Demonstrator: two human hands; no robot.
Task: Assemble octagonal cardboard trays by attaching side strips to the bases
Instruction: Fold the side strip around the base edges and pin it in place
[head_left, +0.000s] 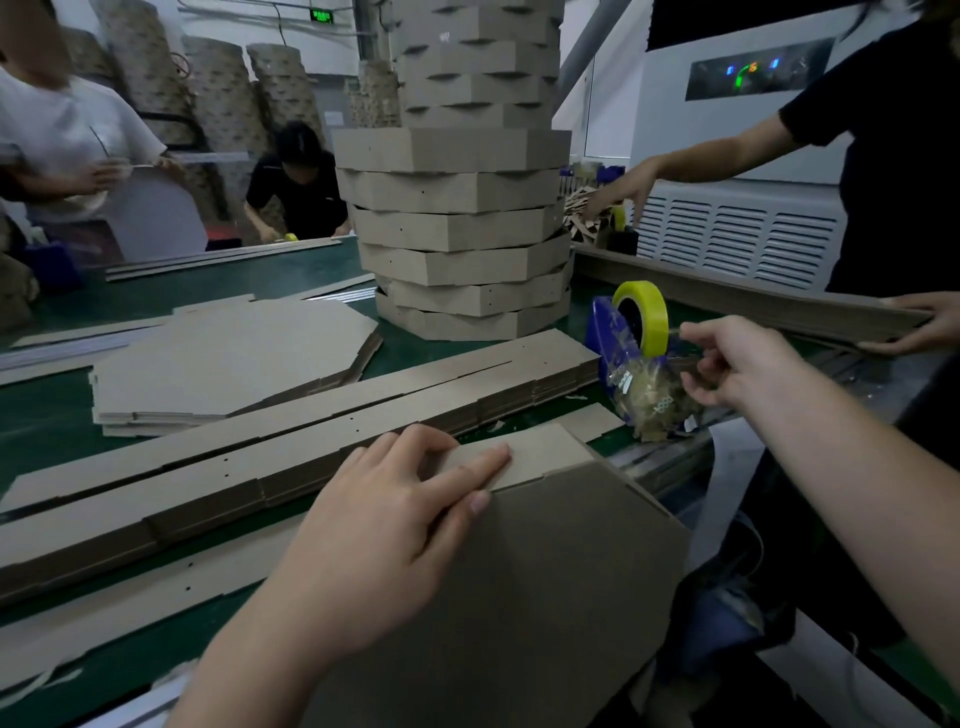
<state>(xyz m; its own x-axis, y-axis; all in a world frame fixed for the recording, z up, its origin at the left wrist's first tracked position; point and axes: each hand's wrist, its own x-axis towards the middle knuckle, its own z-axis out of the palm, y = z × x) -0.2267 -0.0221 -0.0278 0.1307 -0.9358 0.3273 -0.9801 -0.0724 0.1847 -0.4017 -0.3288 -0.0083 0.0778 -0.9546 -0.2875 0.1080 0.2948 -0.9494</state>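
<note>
An octagonal cardboard base (545, 571) lies tilted in front of me at the table's near edge. A side strip (535, 447) is folded up along its far edge. My left hand (384, 519) holds that corner, fingers pressing the strip and thumb on the base. My right hand (737, 364) reaches to the blue tape dispenser (608, 332) with a yellow-green tape roll (641, 312), its fingers pinching the loose tape end.
Stacks of flat side strips (291, 441) lie across the green table (62, 410). A pile of flat octagonal bases (228, 358) sits left; a tall stack of finished trays (462, 218) stands behind. Another person's hands (919, 322) hold strips at right. Two people work at the far left.
</note>
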